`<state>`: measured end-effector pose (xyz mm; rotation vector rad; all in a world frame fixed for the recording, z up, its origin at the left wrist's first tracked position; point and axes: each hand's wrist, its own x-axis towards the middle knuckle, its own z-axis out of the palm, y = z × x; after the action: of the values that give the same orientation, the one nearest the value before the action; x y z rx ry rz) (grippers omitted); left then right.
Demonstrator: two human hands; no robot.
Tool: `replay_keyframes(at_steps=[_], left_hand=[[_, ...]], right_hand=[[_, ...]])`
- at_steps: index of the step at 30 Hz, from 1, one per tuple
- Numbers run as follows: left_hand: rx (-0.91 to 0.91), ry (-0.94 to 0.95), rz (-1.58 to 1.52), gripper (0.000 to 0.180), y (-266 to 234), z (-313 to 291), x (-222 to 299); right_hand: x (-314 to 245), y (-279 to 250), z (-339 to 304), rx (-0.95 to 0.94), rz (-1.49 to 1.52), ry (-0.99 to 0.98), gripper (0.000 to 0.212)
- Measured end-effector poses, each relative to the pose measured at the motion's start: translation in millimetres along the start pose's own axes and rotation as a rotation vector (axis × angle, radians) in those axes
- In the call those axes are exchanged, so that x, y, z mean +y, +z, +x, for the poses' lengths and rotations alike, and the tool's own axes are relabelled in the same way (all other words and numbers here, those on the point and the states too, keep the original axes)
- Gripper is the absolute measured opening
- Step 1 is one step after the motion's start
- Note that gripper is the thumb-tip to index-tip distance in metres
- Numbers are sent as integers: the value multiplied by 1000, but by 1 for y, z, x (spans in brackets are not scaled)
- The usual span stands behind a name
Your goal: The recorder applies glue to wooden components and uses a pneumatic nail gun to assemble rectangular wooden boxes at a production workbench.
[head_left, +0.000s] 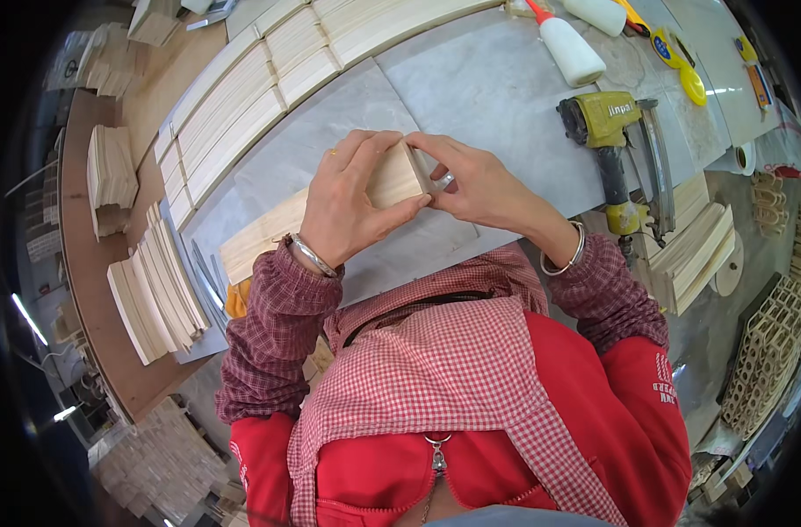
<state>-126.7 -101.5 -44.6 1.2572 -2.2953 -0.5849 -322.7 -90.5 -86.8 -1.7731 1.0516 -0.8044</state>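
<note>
A pale wooden board (399,176) lies slantwise over the near part of the table, its far end toward the middle. My left hand (352,193) is closed over it, fingers across the top and thumb along the near edge. My right hand (488,186) is closed at the board's right end, with index finger and thumb pressed to the two corners of that end. Whether a separate thin piece sits between the end and my right fingers, I cannot tell. The board's left part (264,230) comes out from under my left wrist.
Rows of wooden slats (234,110) line the table's far left. A yellow-green nail gun (607,123) lies at the right, near a white glue bottle (572,53) and a yellow tape measure (668,48). Stacked slats stand on a brown table (84,281) at left; wooden pieces (695,250) at lower right.
</note>
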Motion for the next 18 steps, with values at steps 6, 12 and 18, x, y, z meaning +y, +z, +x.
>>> replay_keyframes(at_steps=[6,12,18], left_hand=[[-42,18,16,66,-3,4,2],[-49,7,23,67,-3,4,2],[-21,56,79,69,0,2,3]], right_hand=[[2,-4,2,-30,51,53,57],[10,0,2,21,58,-20,64],[14,2,1,49,8,-54,63]])
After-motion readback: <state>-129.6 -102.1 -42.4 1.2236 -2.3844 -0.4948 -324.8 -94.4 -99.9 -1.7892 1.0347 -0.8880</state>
